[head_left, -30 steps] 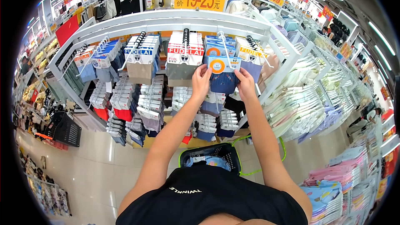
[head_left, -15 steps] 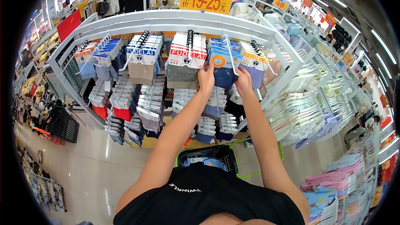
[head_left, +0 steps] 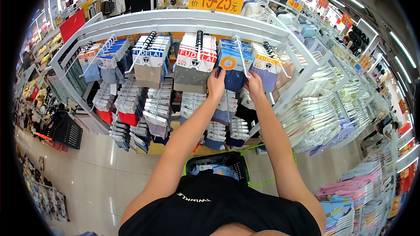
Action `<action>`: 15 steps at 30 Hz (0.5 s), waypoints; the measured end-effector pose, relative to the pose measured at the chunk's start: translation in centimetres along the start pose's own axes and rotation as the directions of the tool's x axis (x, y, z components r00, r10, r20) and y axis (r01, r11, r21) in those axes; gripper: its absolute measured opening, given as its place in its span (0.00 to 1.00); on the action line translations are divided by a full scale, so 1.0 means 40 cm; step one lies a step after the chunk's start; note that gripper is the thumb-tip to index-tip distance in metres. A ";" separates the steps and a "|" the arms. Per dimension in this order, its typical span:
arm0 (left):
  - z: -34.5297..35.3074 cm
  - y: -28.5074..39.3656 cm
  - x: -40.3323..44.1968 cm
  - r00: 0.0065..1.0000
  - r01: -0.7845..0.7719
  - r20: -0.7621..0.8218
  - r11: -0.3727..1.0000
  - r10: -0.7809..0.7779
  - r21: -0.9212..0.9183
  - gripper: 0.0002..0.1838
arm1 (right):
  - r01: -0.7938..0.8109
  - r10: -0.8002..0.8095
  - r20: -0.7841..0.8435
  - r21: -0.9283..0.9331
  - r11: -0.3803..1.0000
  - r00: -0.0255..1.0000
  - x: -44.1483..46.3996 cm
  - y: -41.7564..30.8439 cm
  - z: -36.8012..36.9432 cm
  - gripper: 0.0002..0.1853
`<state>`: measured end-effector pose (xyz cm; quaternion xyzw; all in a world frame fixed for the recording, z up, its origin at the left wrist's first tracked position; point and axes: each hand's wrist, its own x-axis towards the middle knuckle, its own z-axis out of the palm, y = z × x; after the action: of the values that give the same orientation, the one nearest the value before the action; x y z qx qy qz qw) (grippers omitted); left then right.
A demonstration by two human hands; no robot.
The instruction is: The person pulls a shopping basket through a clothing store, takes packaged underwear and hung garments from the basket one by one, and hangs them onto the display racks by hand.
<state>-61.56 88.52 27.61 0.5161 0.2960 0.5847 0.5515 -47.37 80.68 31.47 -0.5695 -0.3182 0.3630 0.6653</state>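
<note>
left hand (head_left: 216, 83): pinching the pack (head_left: 232, 68) by its left edge, looks like
right hand (head_left: 255, 84): by the tip of the hook (head_left: 242, 57), can't tell if it's gripping
pack: seems hung on the hook, long axis roughly up-down, printed face out
feel: prob light, stiff card (head_left: 235, 64) over soft cloth (head_left: 234, 81), grab card edges

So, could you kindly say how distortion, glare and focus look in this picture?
In the head view, wide-angle distortion bows the white top rail; in the head view, bright reflections streak the floor; in the head view, the blue pack looks fairly sharp.
</note>
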 end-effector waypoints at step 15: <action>-0.304 -0.029 -0.452 0.948 -0.015 0.313 0.978 -0.051 0.206 0.24 | 0.190 -0.223 -0.209 -0.165 0.968 0.952 -0.484 0.263 -0.153 0.07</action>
<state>-75.03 74.29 18.00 0.6548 0.2671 0.4552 0.5410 -53.85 62.03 19.95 -0.6167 -0.3233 0.2004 0.6892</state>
